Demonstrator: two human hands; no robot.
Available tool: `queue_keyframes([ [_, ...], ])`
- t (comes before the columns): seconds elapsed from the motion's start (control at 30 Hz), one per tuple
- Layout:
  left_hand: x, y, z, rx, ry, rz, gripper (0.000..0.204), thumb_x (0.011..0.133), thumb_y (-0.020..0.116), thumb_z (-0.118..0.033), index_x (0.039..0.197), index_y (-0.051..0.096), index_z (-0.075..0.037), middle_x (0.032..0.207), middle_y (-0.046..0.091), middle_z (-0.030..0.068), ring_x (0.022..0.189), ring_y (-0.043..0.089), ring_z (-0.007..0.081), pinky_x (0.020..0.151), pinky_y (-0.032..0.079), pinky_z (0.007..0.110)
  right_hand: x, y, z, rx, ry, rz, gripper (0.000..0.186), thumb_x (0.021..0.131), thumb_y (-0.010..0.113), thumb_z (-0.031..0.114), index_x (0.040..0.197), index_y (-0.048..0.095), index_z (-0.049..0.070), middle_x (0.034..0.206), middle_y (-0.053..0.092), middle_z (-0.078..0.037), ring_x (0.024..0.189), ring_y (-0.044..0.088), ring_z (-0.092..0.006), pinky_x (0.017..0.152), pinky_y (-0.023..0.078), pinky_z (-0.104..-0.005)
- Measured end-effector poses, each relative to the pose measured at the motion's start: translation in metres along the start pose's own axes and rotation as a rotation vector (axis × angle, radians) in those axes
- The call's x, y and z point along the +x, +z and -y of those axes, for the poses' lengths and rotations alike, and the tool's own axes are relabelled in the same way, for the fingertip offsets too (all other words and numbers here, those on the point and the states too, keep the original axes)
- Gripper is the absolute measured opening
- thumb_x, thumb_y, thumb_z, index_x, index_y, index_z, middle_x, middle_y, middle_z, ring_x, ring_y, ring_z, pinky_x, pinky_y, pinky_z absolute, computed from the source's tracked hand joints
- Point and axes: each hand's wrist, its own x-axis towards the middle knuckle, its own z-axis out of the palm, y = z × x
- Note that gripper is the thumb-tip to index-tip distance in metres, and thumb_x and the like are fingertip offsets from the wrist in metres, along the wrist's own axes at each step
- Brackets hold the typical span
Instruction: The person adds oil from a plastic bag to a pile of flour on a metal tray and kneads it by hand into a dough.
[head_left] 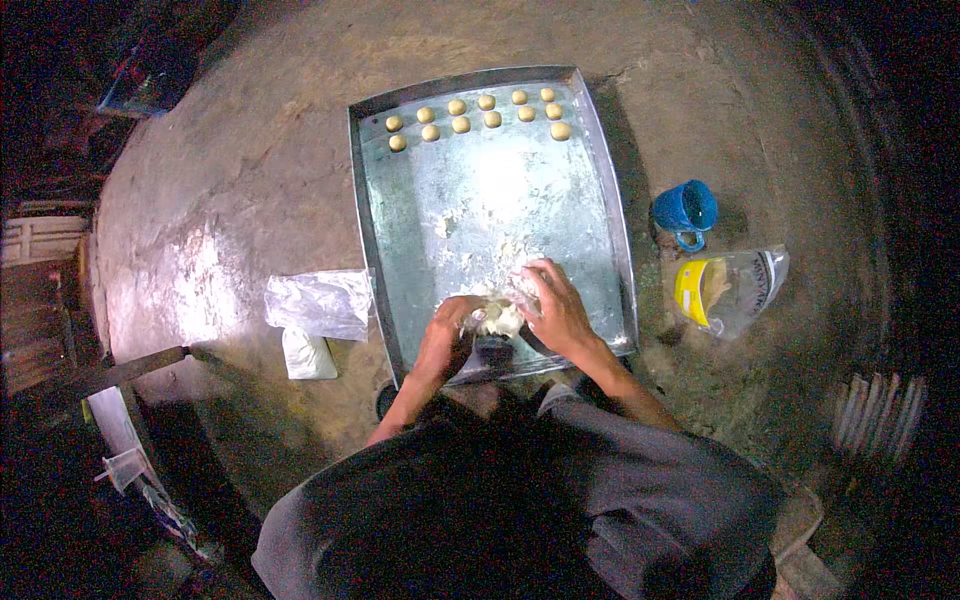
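Note:
Near the front edge of a large metal tray (400, 240), my two hands work a pale, floury lump of dough (503, 319). My left hand (449, 333) has its fingers curled against the lump's left side. From the right, my right hand (557, 309) grips it with bent fingers, flour on their tips. Loose flour and crumbs (447, 222) lie scattered over the tray's middle. At the far end sit several round, yellowish dough balls (461, 125) in two rows, spaced apart. A dark patch shows on the tray just below the lump; I cannot make out what it is.
On the floor right of the tray stand a blue mug (686, 207) and a clear bag with a yellow band (730, 287). To the left lie a clear plastic bag (322, 303) and a white packet (308, 355). A wooden bar (130, 368) juts in at far left.

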Motion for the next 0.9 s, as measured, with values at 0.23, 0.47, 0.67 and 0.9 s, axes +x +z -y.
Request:
queue_keyframes([
  [0.23,0.03,-0.014,0.017,0.383,-0.028,-0.084,0.043,0.082,0.064,-0.004,0.125,0.057,-0.002,0.135,0.051,0.0214,0.128,0.044,0.0407,0.11,0.035,0.046,0.015,0.006,-0.046,-0.22,0.026,-0.211,0.041,0.091,0.062,0.02,0.128,0.055,0.003,0.136,0.048,-0.022,0.126,0.044,-0.0411,0.106,0.035,-0.0477],
  [0.47,0.082,-0.011,0.038,0.435,-0.072,-0.114,0.056,0.096,0.055,-0.024,0.143,0.038,0.002,0.155,0.024,0.0238,0.144,0.02,0.0416,0.119,0.021,0.046,0.005,0.042,-0.034,0.062,-0.106,0.588,0.061,0.096,0.055,0.02,0.151,0.031,0.01,0.15,0.034,-0.025,0.141,0.029,-0.0417,0.117,0.025,-0.0461],
  [0.67,0.038,0.006,0.048,0.221,0.152,0.334,0.069,0.08,0.06,-0.006,0.146,0.038,-0.008,0.154,0.034,0.015,0.142,0.031,0.0318,0.117,0.031,0.04,0.062,-0.008,-0.043,0.259,0.01,0.386,0.044,0.096,0.056,0.024,0.135,0.052,0.005,0.145,0.043,-0.022,0.134,0.042,-0.0388,0.112,0.035,-0.0432],
  [0.9,0.037,-0.021,0.002,0.026,0.141,0.078,0.036,0.08,0.065,-0.006,0.116,0.062,-0.002,0.125,0.061,0.0181,0.124,0.052,0.0389,0.108,0.039,0.047,0.085,0.057,-0.073,-0.418,-0.457,0.318,0.052,0.093,0.057,0.023,0.14,0.046,0.005,0.154,0.032,-0.017,0.141,0.032,-0.0352,0.118,0.023,-0.0455],
])
